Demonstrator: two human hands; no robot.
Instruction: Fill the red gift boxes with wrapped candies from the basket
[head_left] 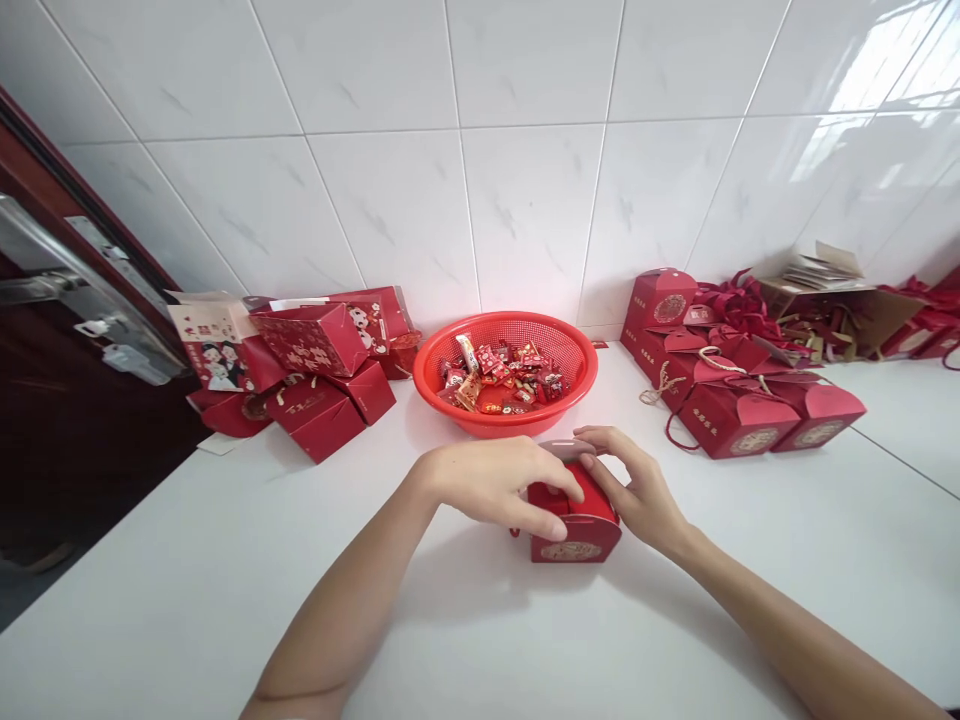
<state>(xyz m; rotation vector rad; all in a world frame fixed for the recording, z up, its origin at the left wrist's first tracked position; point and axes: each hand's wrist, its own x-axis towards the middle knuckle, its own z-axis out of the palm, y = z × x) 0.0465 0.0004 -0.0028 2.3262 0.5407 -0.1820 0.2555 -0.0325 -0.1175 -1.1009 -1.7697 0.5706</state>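
Note:
A small red box [576, 542] with a gold oval emblem stands on the white table in front of me, its rounded end flaps raised. My left hand [506, 485] lies over the box's left side and top, fingers apart and touching it. At the back right corner, my right hand [637, 490] has its thumb and fingers around the raised rear flap. Just behind the box is a red plastic basket [506, 425] with wrapped candies [499, 375] in it. The left hand covers part of the box top.
Red boxes and bags [322, 410] are piled at the left, near a dark door [67, 370]. More red boxes [739, 415] with cords stand at the right, beside an open carton [885, 320]. A tiled wall [532, 220] rises behind the table [225, 580].

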